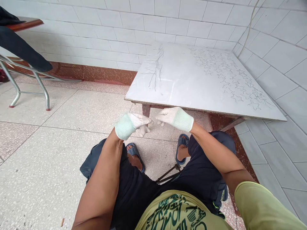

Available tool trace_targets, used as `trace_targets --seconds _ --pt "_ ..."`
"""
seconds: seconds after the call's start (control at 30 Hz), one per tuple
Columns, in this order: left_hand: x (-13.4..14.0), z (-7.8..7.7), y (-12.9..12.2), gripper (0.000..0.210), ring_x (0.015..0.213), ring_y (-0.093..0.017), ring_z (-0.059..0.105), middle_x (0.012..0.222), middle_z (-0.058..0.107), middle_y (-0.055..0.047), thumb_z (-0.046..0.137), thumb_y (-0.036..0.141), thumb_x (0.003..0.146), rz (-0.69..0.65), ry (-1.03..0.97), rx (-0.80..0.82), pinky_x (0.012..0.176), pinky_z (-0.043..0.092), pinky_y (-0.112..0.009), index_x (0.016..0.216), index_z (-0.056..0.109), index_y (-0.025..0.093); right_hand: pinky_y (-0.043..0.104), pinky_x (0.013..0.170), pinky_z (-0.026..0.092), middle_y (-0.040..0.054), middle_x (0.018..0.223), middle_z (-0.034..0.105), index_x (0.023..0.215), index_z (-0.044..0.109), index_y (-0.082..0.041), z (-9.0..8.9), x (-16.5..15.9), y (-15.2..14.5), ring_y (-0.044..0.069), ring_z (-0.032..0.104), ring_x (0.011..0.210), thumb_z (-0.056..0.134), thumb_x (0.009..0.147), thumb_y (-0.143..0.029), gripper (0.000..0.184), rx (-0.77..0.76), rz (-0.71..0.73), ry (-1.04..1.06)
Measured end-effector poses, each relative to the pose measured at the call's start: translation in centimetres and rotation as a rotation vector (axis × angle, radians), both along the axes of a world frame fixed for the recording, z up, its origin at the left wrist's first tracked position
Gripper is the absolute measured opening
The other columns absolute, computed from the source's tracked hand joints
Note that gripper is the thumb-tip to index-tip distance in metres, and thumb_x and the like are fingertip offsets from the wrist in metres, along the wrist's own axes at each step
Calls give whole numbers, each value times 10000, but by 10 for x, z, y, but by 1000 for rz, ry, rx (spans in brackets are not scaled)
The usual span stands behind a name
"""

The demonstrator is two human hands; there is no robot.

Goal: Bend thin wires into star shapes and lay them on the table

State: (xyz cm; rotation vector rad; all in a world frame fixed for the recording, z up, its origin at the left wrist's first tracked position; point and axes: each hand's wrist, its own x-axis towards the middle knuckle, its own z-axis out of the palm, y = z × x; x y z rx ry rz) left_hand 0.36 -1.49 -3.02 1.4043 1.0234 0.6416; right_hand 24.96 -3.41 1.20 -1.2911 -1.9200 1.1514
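Note:
My left hand (140,123), in a white glove with a pale green cuff, is held above my knees with its fingers pinched together. My right hand (167,116), gloved the same way, faces it from the right, also pinched, a small gap between the fingertips. Anything between the fingers is too thin to make out. Just beyond the hands is the edge of a low white table (182,83). A loose bunch of thin dark wires (157,67) lies on its left part. Several star shapes of bent wire (236,95) are spread over the right part.
White tiled walls (168,24) meet behind and right of the table. A cable (249,30) hangs in the corner. At the left stands a metal-legged chair (42,86) with dark cloth (24,48). My slippered feet rest on the speckled floor (59,153).

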Motion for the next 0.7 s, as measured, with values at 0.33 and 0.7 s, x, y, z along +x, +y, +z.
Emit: trace_targets --seconds 0.33,0.7 --pt "12 -3 5 761 859 -311 808 927 840 -168 816 748 769 66 -166 -17 911 606 -479 1138 790 82 235 651 584 26 775 787 893 783 -167 -8 -5 24 111 696 615 689 1011 -220 160 -11 -372 405" --pt "87 -7 -25 529 791 -213 777 899 825 -63 819 347 759 177 36 -29 642 503 -280 1238 721 144 231 664 572 9 732 762 821 740 -183 -8 -16 26 121 706 642 677 1014 -231 209 12 -462 481"
